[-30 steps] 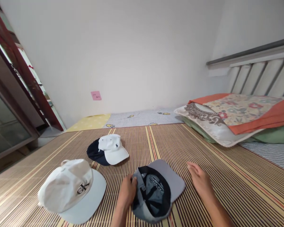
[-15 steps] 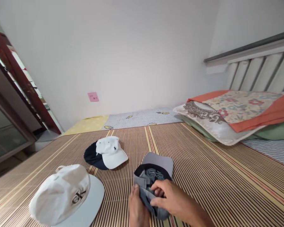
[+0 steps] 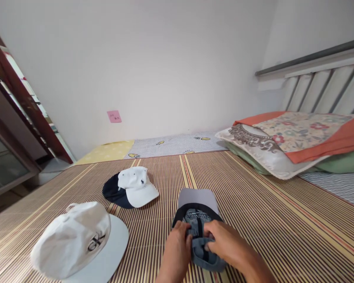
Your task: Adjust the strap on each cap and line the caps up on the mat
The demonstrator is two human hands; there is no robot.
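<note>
A grey baseball cap [image 3: 198,196] lies inside-up on the striped mat, its brim pointing away from me and its dark inner band and lining showing. My left hand [image 3: 176,247] is closed on the cap's left side, with the fingertips inside the opening. At the back of the cap, my right hand [image 3: 224,239] pinches the folded-in fabric between thumb and fingers. To the left rests a large white cap [image 3: 73,239] with black letters. Behind it a small white cap [image 3: 135,182] lies partly over a dark navy cap [image 3: 113,191].
The striped mat [image 3: 153,236] covers the bed. Stacked pillows [image 3: 306,137] lie at the right by a slatted headboard [image 3: 321,88]. A white wall [image 3: 177,67] with a pink note [image 3: 114,116] stands behind. A glass-fronted cabinet [image 3: 6,165] is at the left.
My left hand has moved from outside the grey cap to over its left edge. The cap has turned slightly and its inside shows more openly. My right hand has shifted a little right.
</note>
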